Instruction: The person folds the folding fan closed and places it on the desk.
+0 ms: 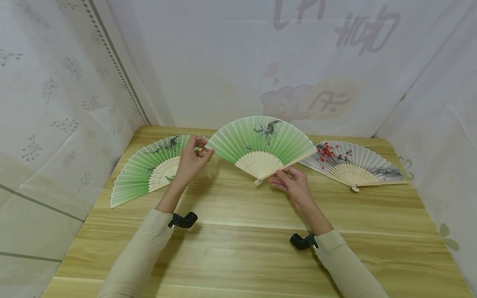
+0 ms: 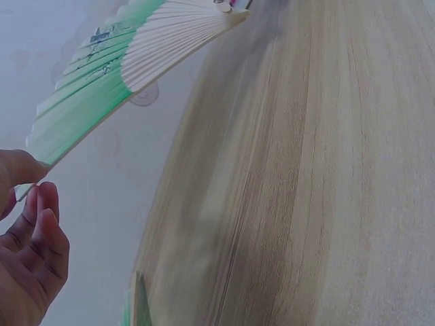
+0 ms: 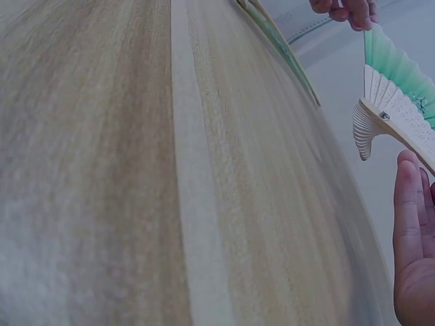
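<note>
A spread green folding fan (image 1: 261,145) with a dark branch print is held up over the table's middle, its pivot end pointing down. My left hand (image 1: 193,159) pinches the fan's left outer corner; in the left wrist view the thumb (image 2: 24,166) lies over that corner. My right hand (image 1: 294,186) holds the right guard stick between thumb and fingers, not far from the pivot. In the right wrist view the fan's ribs (image 3: 394,102) fan out above my right fingers (image 3: 411,210). Behind my left hand lies another open green fan (image 1: 138,178), partly hidden by it.
At the right, an open grey-white fan (image 1: 357,165) with red blossoms lies on the wooden table (image 1: 238,256), its left end behind the held fan. Pale printed curtains (image 1: 208,62) stand along the table's back and sides. A black wrist mount (image 1: 182,220) sits at each cuff.
</note>
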`<state>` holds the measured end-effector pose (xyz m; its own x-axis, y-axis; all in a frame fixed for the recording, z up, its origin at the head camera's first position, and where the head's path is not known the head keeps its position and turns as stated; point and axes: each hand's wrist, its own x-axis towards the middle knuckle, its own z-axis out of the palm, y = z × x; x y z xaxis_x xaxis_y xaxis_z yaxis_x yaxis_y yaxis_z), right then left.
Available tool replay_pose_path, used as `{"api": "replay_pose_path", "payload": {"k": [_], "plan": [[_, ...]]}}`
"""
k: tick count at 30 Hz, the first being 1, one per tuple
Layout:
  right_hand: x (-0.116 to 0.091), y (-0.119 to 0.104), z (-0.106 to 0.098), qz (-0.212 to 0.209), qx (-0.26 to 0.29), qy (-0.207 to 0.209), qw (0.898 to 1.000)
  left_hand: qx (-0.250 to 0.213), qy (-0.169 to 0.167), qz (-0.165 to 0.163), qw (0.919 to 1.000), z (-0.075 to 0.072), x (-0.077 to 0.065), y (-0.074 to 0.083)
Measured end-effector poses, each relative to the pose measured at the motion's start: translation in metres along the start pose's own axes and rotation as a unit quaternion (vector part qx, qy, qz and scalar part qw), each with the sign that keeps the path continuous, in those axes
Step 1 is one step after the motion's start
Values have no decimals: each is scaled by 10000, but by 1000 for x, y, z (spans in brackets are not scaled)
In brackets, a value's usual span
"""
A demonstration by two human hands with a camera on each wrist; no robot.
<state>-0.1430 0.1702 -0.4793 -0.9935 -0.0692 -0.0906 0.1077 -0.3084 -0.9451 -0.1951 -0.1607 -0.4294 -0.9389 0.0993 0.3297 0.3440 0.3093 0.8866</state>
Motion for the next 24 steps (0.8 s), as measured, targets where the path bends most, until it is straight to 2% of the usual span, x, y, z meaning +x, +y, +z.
{"api": "replay_pose_path", "payload": {"k": [8, 15, 18, 22, 24], "plan": [[2, 2, 1, -21, -61, -87, 9999, 176, -14, -80, 9998, 1, 2, 1], [4, 3, 1, -66, -86, -240, 9997, -9, -26, -314, 9995, 4, 5, 5], [4, 3, 2, -88, -123, -312, 9994, 15, -2, -353, 9994, 5, 4, 13], [5, 3, 3, -118, -180, -384, 9990, 119, -3, -336, 9994, 4, 1, 34], [6, 3, 3, -126, -211, -400, 9989, 131, 3, -306, 9994, 4, 1, 35]]}}
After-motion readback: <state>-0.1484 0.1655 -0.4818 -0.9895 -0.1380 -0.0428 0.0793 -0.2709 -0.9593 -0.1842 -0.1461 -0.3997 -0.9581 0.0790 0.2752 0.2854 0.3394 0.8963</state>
